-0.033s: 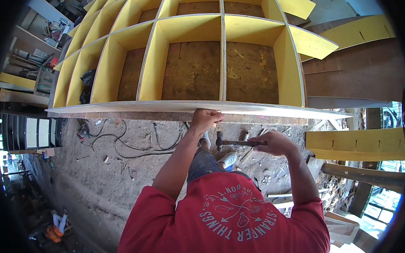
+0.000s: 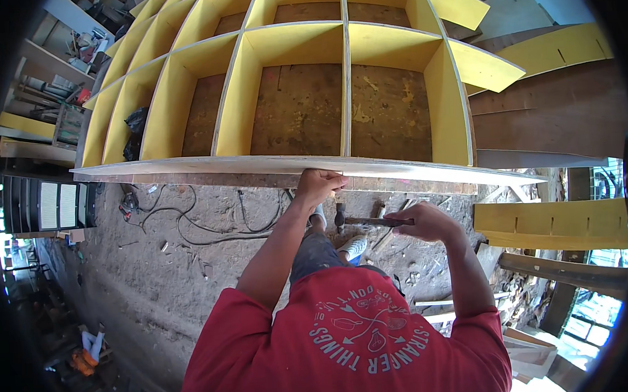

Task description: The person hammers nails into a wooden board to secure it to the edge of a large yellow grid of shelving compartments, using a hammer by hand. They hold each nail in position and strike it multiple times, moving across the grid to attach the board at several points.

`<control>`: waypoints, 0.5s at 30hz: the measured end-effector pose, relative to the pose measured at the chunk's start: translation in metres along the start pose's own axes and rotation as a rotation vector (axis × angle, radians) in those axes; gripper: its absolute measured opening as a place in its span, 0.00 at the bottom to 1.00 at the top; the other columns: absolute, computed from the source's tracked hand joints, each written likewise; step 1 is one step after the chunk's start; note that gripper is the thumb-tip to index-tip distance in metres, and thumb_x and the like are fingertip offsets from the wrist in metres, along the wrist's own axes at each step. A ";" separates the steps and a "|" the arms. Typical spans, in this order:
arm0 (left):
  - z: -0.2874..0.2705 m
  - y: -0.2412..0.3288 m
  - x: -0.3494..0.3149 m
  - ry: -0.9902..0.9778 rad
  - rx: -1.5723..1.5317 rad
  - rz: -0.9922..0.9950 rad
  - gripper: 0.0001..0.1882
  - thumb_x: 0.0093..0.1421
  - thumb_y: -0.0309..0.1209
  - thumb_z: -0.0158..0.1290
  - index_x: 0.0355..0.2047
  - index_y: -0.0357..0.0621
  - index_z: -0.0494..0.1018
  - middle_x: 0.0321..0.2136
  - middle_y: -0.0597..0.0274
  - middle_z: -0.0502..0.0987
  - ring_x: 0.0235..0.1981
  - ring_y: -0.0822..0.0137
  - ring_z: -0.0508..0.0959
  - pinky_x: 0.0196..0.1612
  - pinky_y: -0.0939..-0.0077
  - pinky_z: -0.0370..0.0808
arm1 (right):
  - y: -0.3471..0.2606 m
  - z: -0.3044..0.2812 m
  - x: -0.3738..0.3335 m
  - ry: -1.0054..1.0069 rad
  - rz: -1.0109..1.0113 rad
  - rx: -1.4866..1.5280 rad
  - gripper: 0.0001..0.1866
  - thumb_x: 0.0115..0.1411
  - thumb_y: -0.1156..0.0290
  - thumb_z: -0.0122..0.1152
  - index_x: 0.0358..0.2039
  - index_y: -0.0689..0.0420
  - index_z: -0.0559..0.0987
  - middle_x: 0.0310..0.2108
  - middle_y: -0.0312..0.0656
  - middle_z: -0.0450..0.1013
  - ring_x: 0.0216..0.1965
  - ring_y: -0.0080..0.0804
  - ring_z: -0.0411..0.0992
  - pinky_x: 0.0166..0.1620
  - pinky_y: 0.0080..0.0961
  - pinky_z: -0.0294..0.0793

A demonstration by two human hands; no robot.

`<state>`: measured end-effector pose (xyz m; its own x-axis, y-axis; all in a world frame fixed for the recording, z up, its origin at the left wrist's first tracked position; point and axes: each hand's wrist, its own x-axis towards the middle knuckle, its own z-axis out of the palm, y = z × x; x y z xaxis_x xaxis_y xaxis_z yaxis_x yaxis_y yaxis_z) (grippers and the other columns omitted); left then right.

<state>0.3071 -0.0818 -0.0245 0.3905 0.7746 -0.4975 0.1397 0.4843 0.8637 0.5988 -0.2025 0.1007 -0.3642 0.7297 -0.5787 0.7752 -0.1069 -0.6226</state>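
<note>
at the front board [image 2: 403, 169], your left hand [image 2: 320, 185] pinches, contents unclear; right hand [image 2: 429, 222] grips hammer [image 2: 370, 222]; yellow grid [image 2: 388, 44] looks built, board's fixing unconfirmed.

no visible change since the earlier moment, nothing shifted, nothing come or gone

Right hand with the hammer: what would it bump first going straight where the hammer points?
Going left, the right hand would likely bring the hammer against the left forearm first. Depth is unclear from above, so it might pass over or under.
</note>
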 end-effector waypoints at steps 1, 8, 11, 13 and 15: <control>0.000 -0.001 0.001 0.004 0.002 0.000 0.10 0.63 0.28 0.68 0.39 0.31 0.85 0.31 0.56 0.87 0.30 0.71 0.83 0.36 0.76 0.79 | -0.003 -0.002 0.000 -0.003 0.015 0.007 0.23 0.63 0.57 0.71 0.60 0.36 0.83 0.36 0.49 0.84 0.33 0.45 0.81 0.43 0.41 0.79; -0.002 -0.005 0.004 0.007 -0.001 -0.046 0.10 0.62 0.27 0.68 0.40 0.32 0.85 0.34 0.55 0.87 0.33 0.70 0.84 0.40 0.76 0.81 | -0.003 -0.019 0.013 -0.018 -0.012 -0.001 0.23 0.64 0.54 0.70 0.60 0.37 0.83 0.39 0.47 0.85 0.37 0.44 0.83 0.47 0.39 0.79; 0.001 -0.005 0.004 0.043 0.002 -0.035 0.10 0.62 0.27 0.68 0.41 0.32 0.85 0.35 0.55 0.87 0.36 0.68 0.86 0.43 0.74 0.81 | 0.007 -0.022 0.019 0.001 -0.029 0.011 0.24 0.64 0.53 0.71 0.60 0.40 0.84 0.41 0.47 0.85 0.39 0.44 0.84 0.48 0.39 0.79; -0.001 -0.009 0.007 0.043 0.010 -0.029 0.10 0.63 0.27 0.68 0.41 0.33 0.85 0.36 0.55 0.88 0.37 0.68 0.86 0.45 0.73 0.81 | 0.013 -0.019 0.021 -0.091 -0.119 0.022 0.24 0.64 0.53 0.70 0.59 0.43 0.84 0.41 0.47 0.86 0.38 0.42 0.84 0.48 0.39 0.79; -0.001 -0.009 0.007 0.045 0.017 -0.024 0.10 0.63 0.27 0.67 0.41 0.33 0.85 0.36 0.55 0.88 0.38 0.67 0.87 0.46 0.72 0.81 | 0.012 -0.026 0.023 -0.081 -0.058 0.035 0.24 0.64 0.53 0.70 0.60 0.42 0.84 0.41 0.47 0.86 0.39 0.42 0.84 0.49 0.39 0.79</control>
<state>0.3078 -0.0808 -0.0357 0.3451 0.7805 -0.5213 0.1641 0.4967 0.8523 0.6127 -0.1696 0.0935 -0.4498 0.6783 -0.5810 0.7335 -0.0906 -0.6736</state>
